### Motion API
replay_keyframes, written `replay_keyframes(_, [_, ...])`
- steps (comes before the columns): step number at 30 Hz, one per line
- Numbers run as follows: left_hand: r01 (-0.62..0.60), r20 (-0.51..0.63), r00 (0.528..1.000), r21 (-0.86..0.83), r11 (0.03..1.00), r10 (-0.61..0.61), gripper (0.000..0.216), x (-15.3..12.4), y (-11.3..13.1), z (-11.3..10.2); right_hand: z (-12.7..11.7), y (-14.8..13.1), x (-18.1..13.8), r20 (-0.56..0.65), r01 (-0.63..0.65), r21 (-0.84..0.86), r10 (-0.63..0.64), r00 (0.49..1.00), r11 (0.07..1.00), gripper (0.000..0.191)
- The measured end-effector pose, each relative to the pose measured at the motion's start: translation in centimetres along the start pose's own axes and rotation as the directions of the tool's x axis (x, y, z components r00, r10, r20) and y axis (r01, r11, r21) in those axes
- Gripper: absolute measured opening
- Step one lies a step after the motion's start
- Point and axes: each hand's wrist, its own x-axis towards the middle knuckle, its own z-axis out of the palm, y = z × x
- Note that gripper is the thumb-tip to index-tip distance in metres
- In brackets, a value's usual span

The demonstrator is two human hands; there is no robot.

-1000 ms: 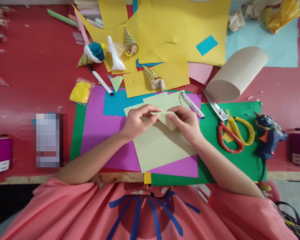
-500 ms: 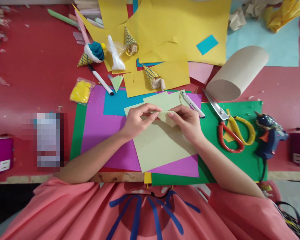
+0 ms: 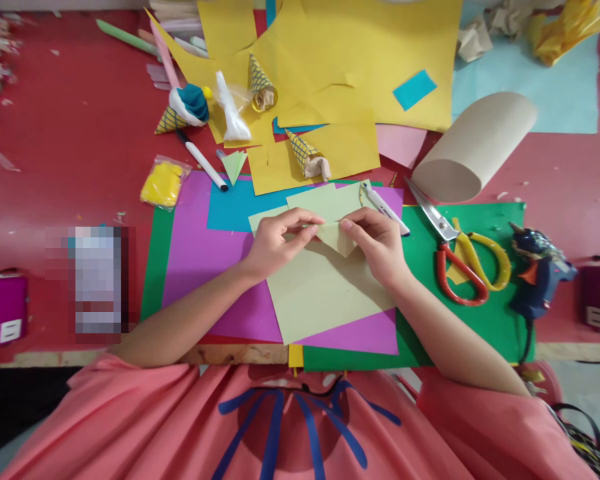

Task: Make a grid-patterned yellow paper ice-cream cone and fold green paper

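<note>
Between my two hands is a small piece of pale green paper (image 3: pixel 336 237), its lower part a pointed corner. My left hand (image 3: pixel 279 241) pinches its left end between thumb and fingers. At the upper right edge, my right hand (image 3: pixel 376 241) grips it with the thumb on top. Beneath them lies a larger pale green sheet (image 3: pixel 325 300), on a purple sheet (image 3: pixel 215 280). A white marker (image 3: pixel 387 209) rests just beyond my right hand. Farther off, a patterned paper cone (image 3: pixel 303 153) stuffed with crumpled paper lies on yellow paper (image 3: pixel 350 157).
To the right are scissors (image 3: pixel 447 233) with red and yellow handles, a cardboard tube (image 3: pixel 475 147) and a blue glue gun (image 3: pixel 543 277). On the left lie a bag of yellow clay (image 3: pixel 163 183), another marker (image 3: pixel 205 162) and a finished-looking paper ice cream cone (image 3: pixel 183 107).
My right thumb has shifted slightly up along the small paper, and the paper's pointed corner now hangs a little lower. My left hand keeps its pinch almost unmoved.
</note>
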Motion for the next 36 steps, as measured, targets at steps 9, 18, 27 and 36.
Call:
replay_keyframes(9, [0.051,0.090,0.995,-0.039,0.998,-0.048,0.017,-0.22,-0.01,0.03,-0.09,0.34,-0.10,-0.039,0.014,-0.036,-0.015,0.999,0.999,0.016])
replay_keyframes(18, [0.137,0.285,0.949,0.010,0.991,-0.134,0.022,-0.25,-0.07,-0.01,0.11,0.02,-0.46,0.102,0.021,-0.178,-0.003,0.995,0.984,0.014])
replay_keyframes(27, [0.019,0.302,0.952,0.122,0.992,-0.055,0.022,-0.40,-0.03,0.01,0.10,-0.18,-0.48,0.147,0.080,-0.180,-0.053,0.988,0.980,0.013])
replay_keyframes(36, [0.134,0.264,0.955,0.014,0.991,-0.132,0.023,-0.34,0.14,-0.14,-0.07,-0.10,-0.23,0.099,0.050,-0.147,-0.036,0.994,0.988,0.014])
